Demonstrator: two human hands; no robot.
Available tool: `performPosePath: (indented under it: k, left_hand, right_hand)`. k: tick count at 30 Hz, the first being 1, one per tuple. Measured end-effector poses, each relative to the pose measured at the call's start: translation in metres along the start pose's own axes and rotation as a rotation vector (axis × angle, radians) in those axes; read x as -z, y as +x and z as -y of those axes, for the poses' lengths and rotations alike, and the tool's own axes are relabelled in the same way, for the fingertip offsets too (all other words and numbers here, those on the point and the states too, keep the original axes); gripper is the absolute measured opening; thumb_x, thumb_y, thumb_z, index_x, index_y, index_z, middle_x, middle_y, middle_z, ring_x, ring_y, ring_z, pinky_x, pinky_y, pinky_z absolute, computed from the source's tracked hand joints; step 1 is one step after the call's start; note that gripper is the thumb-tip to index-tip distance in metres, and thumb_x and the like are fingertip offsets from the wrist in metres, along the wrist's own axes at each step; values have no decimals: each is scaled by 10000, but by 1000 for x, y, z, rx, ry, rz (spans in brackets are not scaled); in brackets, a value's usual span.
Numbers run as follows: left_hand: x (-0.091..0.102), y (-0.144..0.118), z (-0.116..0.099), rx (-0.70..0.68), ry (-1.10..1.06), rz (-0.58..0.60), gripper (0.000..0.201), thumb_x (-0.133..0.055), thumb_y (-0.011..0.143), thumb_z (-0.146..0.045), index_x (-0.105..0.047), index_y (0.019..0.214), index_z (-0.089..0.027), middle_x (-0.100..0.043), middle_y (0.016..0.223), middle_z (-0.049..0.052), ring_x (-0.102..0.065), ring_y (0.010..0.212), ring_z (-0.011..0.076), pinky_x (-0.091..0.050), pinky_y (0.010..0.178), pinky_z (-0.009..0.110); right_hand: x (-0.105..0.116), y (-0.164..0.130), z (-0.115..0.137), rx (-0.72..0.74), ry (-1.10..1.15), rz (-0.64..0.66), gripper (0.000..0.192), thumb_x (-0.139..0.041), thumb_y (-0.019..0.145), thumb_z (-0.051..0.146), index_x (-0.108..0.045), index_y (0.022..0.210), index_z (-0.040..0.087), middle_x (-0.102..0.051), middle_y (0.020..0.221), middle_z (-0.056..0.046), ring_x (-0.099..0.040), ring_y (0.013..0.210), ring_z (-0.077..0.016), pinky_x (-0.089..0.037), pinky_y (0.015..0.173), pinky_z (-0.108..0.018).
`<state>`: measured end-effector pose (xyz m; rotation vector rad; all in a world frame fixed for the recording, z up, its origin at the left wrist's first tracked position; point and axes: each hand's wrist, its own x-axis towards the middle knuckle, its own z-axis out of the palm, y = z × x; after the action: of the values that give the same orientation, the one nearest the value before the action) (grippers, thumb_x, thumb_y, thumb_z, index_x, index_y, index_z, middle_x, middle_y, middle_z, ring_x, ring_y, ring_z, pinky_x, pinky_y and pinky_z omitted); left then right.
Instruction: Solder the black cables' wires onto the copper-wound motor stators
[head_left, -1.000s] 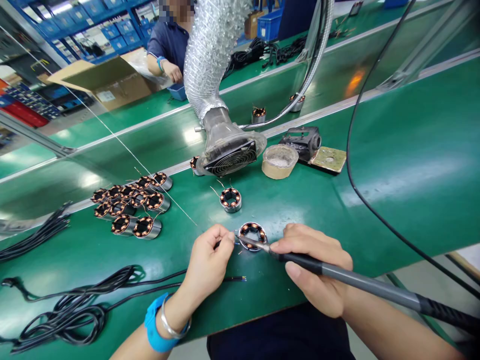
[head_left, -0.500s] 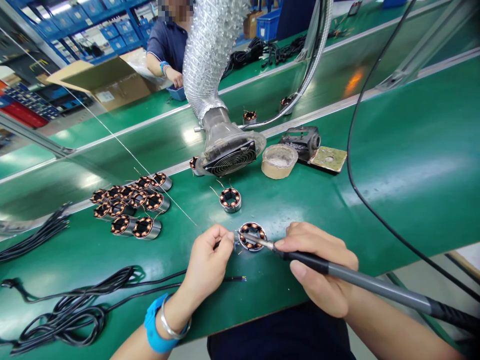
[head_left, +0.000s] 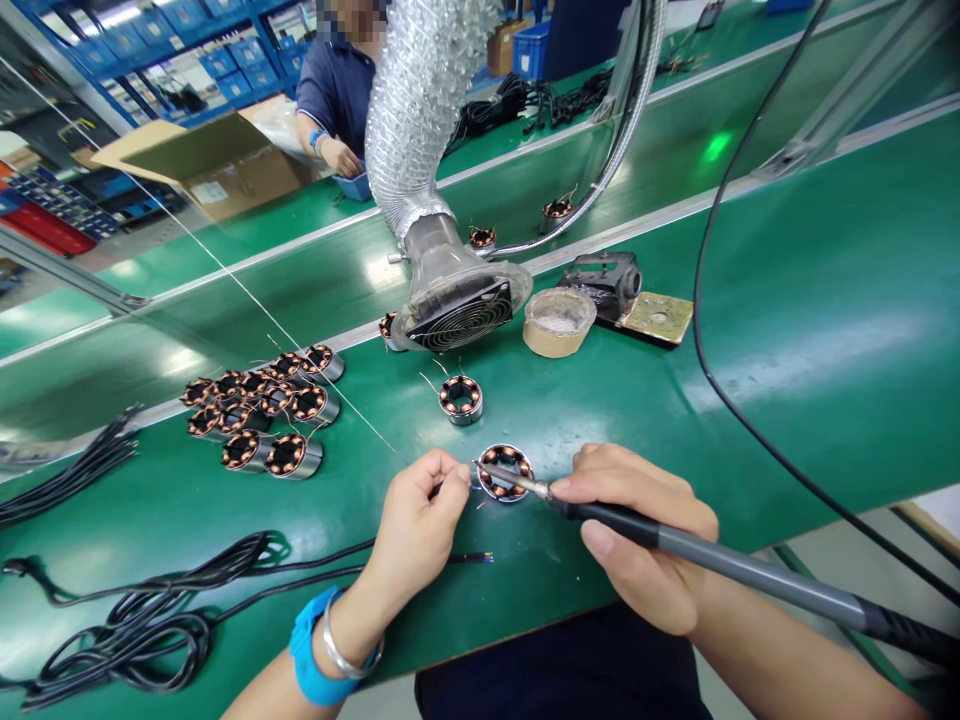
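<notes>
My right hand (head_left: 645,530) is closed around a soldering iron (head_left: 720,568), whose tip reaches left across a copper-wound motor stator (head_left: 505,474) to its left rim. At that rim my left hand (head_left: 421,515) pinches the end of a black cable, with thin wire ends poking out beyond the fingertips near the iron's tip. Most of the pinched end is covered by the fingers. Another black cable end (head_left: 472,557) with bared coloured wires lies beneath the left wrist. Behind the worked stator sits a second stator (head_left: 460,400) with upright wire leads.
Several stators (head_left: 292,455) stand grouped at left, near coiled black cables (head_left: 150,630). A fume extractor hood (head_left: 461,300) hangs over the bench beside a round tan container (head_left: 559,322) and a soldering iron stand (head_left: 607,285). A person (head_left: 337,110) works across the belt.
Both hands and the iron have barely moved. Two stators on the belt behind have shifted left. The orange reflection there is now green, and the other person's hand has moved slightly.
</notes>
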<state>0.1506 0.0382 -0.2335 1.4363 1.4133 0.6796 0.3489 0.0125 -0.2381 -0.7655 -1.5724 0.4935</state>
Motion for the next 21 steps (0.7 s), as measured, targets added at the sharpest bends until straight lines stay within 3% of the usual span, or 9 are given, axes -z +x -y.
performPosePath:
  k: [14,18,21]
  left_hand:
    - [4,1,1,-12,-10,69,334,-464,927,-422,-424,686,-194,-318,605,-62,-288,576,108,-243,544,240]
    - [10,-2,3,-59,1,171,378,-387,975,-477,-411,720,-200,-348,646,-50,-310,614,120,-264,569,257]
    - [13,-5,4,-107,27,243,390,-335,996,-487,-388,733,-204,-366,670,-44,-317,629,125,-267,584,271]
  right_hand:
    - [-9,-5,-11,29,-4,-139,398,-540,841,125,-630,1218,213,-632,791,-41,-562,607,-159,-465,512,-309]
    - [-15,2,-12,-67,-84,-2,369,-565,870,51,-620,1193,220,-694,837,-17,-609,608,-114,-510,559,-244]
    - [-23,12,-16,30,-139,173,222,-587,870,53,-651,1032,190,-713,845,-26,-635,663,-121,-525,623,-237]
